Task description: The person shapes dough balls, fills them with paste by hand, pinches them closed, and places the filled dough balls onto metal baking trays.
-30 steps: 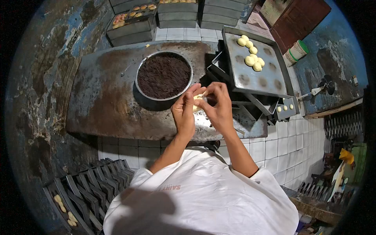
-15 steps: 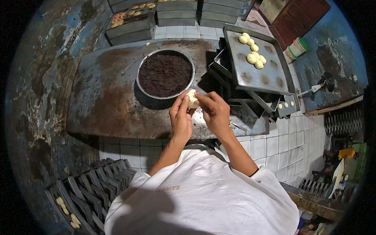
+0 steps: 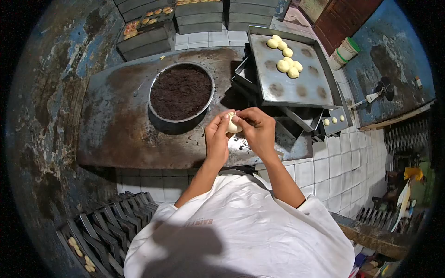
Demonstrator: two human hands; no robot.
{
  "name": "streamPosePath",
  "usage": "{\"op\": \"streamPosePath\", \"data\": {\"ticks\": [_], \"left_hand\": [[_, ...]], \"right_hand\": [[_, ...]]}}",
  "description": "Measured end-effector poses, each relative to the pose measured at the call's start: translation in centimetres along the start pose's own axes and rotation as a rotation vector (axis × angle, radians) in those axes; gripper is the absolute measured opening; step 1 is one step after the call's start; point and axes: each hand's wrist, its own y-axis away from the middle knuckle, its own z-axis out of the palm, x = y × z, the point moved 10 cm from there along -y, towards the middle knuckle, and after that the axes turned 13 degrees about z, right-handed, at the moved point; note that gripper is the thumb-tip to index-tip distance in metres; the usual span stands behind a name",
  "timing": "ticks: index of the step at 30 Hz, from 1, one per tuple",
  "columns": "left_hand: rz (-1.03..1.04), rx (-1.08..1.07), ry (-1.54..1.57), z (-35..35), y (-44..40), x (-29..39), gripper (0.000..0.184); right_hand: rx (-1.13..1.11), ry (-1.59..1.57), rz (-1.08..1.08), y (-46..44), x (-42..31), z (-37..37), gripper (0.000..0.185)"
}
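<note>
Between both hands, above the near edge of the table, is a pale yellow piece of dough (image 3: 234,126). My left hand (image 3: 217,139) is curled round its left side. With thumb and fingertips, my right hand (image 3: 257,129) pinches the top edge of the dough. Just beyond and to the left stands a round metal pan (image 3: 150,98) of dark brown crumbly filling (image 3: 181,91). Off to the right, several smooth dough balls (image 3: 283,66) lie clustered on a metal baking tray (image 3: 267,83).
The worn metal table (image 3: 116,143) carries the pan and stacked trays. A lower tray (image 3: 336,121) holds small dough pieces. Racked trays (image 3: 106,227) stand at lower left, and trays of buns (image 3: 148,21) at the back. Lidded buckets (image 3: 346,50) are at far right.
My right hand has shifted its pinch to the dough's top edge, and the dough looks more gathered. The view has turned slightly, so pan and trays appear further left.
</note>
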Motion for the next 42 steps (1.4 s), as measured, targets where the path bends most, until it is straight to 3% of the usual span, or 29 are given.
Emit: {"op": "streamPosePath", "data": {"ticks": [4, 9, 11, 13, 15, 17, 20, 21, 23, 24, 26, 27, 29, 31, 32, 33, 36, 37, 39, 41, 42], "left_hand": [[-0.044, 0.137, -0.039, 0.8, -0.2, -2.3, 0.018], [-0.032, 0.085, -0.107, 5.2, -0.3, -5.5, 0.014], [0.102, 0.025, -0.293, 7.8, -0.2, -5.3, 0.017], [0.123, -0.008, -0.362, 10.3, 0.2, -5.7, 0.021], [0.324, -0.177, -0.302, 14.0, 0.3, -5.1, 0.024], [0.402, -0.352, -0.469, 16.2, 0.5, -5.6, 0.039], [0.309, -0.475, -0.733, 17.6, 0.8, -7.2, 0.054], [0.315, -0.456, -0.736, 18.0, 1.0, -6.8, 0.054], [0.362, -0.333, -0.765, 17.9, 1.3, -5.5, 0.05], [0.455, -0.281, -0.678, 16.5, 1.1, -5.3, 0.048], [0.449, -0.065, -0.577, 12.9, 1.5, -4.3, 0.039], [0.43, 0.026, -0.559, 10.7, 2.0, -4.0, 0.035], [0.376, 0.189, -0.555, 6.6, 3.9, -3.5, 0.027], [0.393, 0.332, -0.587, 3.2, 6.4, -2.1, 0.023], [0.415, 0.393, -0.611, 1.5, 7.8, -1.3, 0.022], [0.435, 0.46, -0.632, 0.0, 9.1, -0.7, 0.021], [0.469, 0.695, -0.52, -4.2, 12.6, -0.5, 0.016], [0.487, 0.737, -0.477, -4.8, 12.8, -0.8, 0.015], [0.494, 0.73, -0.466, -4.0, 12.2, -1.0, 0.015], [0.498, 0.718, -0.467, -3.1, 11.8, -0.4, 0.015], [0.504, 0.7, -0.489, -2.7, 11.6, -0.4, 0.015]], "right_hand": [[-0.2, 0.056, -0.06, 0.3, -0.1, -1.8, 0.024], [-0.189, -0.031, 0.033, -1.2, 4.3, -6.3, 0.028], [-0.089, -0.05, 0.068, -2.4, 5.6, -9.0, 0.019], [-0.095, -0.057, 0.128, -3.1, 6.8, -10.6, 0.024], [-0.295, -0.472, 0.389, -3.4, 9.7, -10.5, 0.039], [-0.439, -0.45, 0.39, -3.4, 10.6, -10.7, 0.045], [-0.764, -0.382, 0.691, -1.6, 12.7, -10.8, 0.038], [-0.868, -0.269, 0.653, -2.1, 13.1, -11.5, 0.038], [-0.988, -0.019, 0.309, -5.6, 10.3, -12.6, 0.037], [-0.944, -0.028, 0.314, -7.6, 9.5, -13.2, 0.038], [-0.714, 0.513, -0.076, -12.6, 5.1, -14.2, 0.045], [-0.586, 0.682, -0.172, -15.2, 5.7, -14.0, 0.056], [-0.538, 0.677, -0.572, -17.9, 9.1, -12.5, 0.069], [-0.789, 0.783, -0.637, -17.9, 14.2, -11.5, 0.078], [-0.846, 0.825, -0.644, -17.9, 14.1, -11.9, 0.074], [-0.799, 0.888, -0.669, -19.0, 14.2, -11.6, 0.06], [-0.675, 0.616, -0.386, -23.3, 11.5, -9.7, 0.044], [-0.532, 0.56, -0.512, -23.8, 11.7, -8.4, 0.048], [-0.338, 0.87, -0.775, -23.2, 14.8, -4.8, 0.06], [-0.476, 0.973, -0.608, -22.8, 16.0, -3.9, 0.069], [-0.451, 0.953, -0.637, -23.0, 16.1, -3.9, 0.073]]}}
